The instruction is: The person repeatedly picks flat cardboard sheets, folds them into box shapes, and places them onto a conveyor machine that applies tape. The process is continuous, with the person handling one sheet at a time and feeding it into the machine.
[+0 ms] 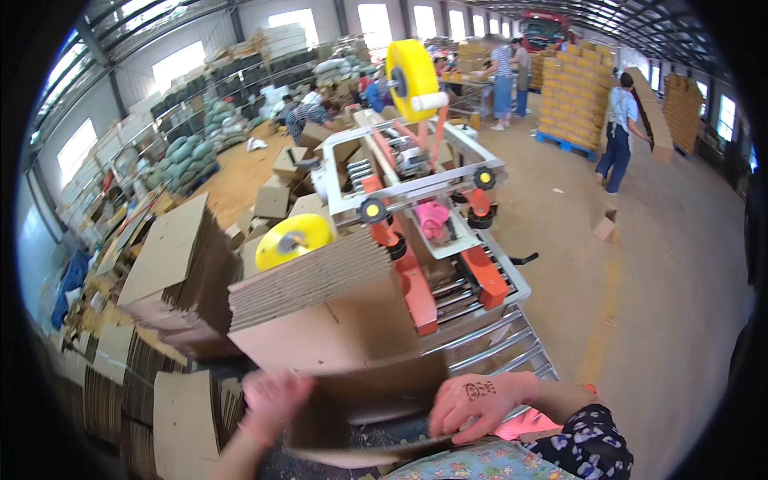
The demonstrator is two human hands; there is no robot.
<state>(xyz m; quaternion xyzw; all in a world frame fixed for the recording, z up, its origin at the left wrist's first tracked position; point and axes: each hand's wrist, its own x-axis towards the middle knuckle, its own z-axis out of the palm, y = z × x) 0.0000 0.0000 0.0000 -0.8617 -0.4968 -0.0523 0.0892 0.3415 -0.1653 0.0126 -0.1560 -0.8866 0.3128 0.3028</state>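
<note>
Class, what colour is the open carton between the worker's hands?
The carton is plain brown, best seen in the head view.

L hand point(274, 402) is blurry, fingers hard to see; L arm point(242, 458) goes up fr. below. R hand point(474, 405) is back-side up, fingers bent, well apart fr. L.

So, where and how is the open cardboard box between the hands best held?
Probably by its two ends, left hand from the left, right hand from the right: the cardboard box is open on top, with thin walls that look easy to pinch.
</note>
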